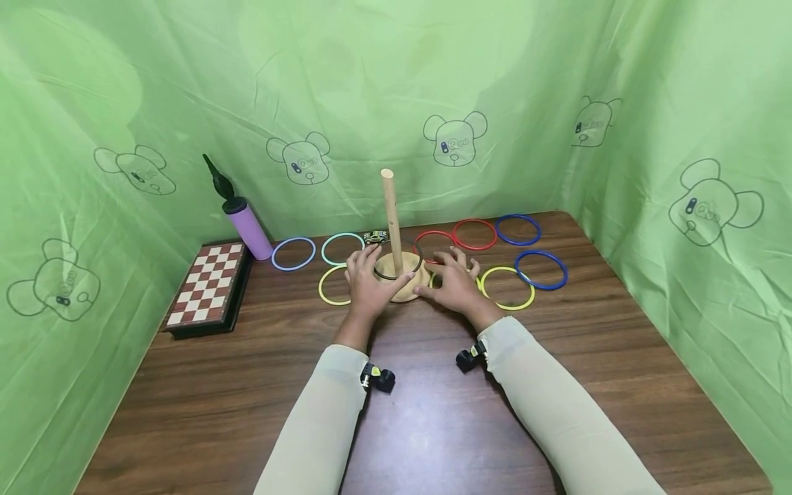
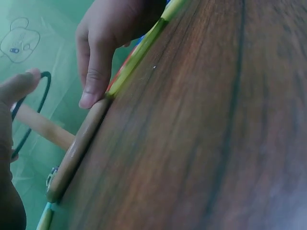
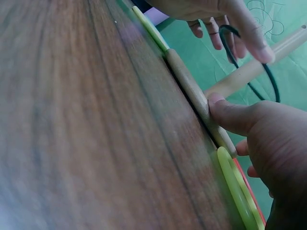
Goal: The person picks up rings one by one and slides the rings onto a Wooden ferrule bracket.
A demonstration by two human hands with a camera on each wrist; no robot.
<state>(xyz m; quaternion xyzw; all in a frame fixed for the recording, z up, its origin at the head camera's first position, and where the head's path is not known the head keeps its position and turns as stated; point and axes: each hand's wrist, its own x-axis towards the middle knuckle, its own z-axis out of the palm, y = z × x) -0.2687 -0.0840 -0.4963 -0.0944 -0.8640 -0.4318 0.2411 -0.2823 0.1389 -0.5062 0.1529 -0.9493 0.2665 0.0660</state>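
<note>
A wooden peg [image 1: 392,220] stands upright on a round wooden base [image 1: 405,294]. My left hand [image 1: 372,282] holds a thin black ring [image 1: 416,268] between thumb and fingers. The ring encircles the peg above the base, as the right wrist view [image 3: 276,86] also shows. At the base's right side, my right hand [image 1: 458,282] grips the rim with its thumb and a finger, while its other fingers spread apart. In the left wrist view, the right thumb [image 2: 91,93] touches the base's edge.
Yellow rings [image 1: 509,308], blue rings [image 1: 566,275], red rings [image 1: 475,248] and lighter blue rings [image 1: 293,269] lie around the base. A toy car [image 1: 374,237] sits behind it. Leftward are a chessboard box [image 1: 207,285] and a purple pump [image 1: 250,230]. Green cloth [image 1: 383,82] surrounds the table's back and sides.
</note>
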